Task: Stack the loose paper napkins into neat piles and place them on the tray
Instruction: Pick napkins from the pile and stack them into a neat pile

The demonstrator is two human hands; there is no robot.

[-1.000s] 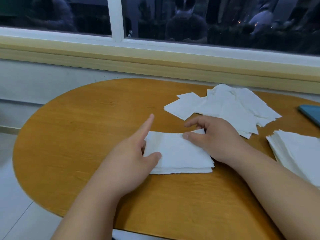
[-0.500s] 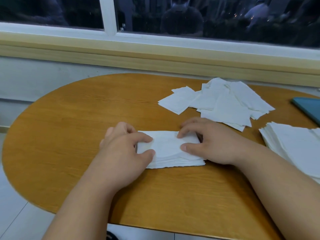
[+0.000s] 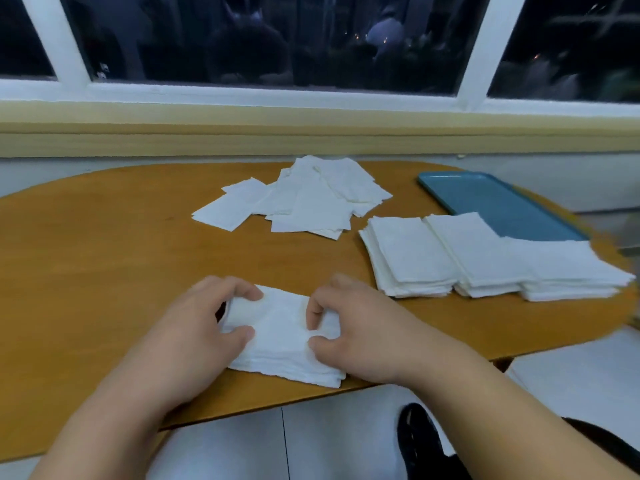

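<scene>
While both hands work at the near edge of the table [image 3: 104,254], each has fingers + thumb curled onto the small napkin stack [image 3: 284,337]. The left hand [image 3: 194,336] pinches its left end and the right hand [image 3: 360,337] pinches the right end. It lies on the wood, a bit skewed. Further back, approx mid-table toward the far edge, the loose napkins [image 3: 311,199] are a messy heap. By the right edge, three neat piles [image 3: 485,258] sit side by side, right up against the near end of the blue tray [image 3: 495,202]. There's a black shoe [image 3: 419,441] on the floor below the near edge.
</scene>
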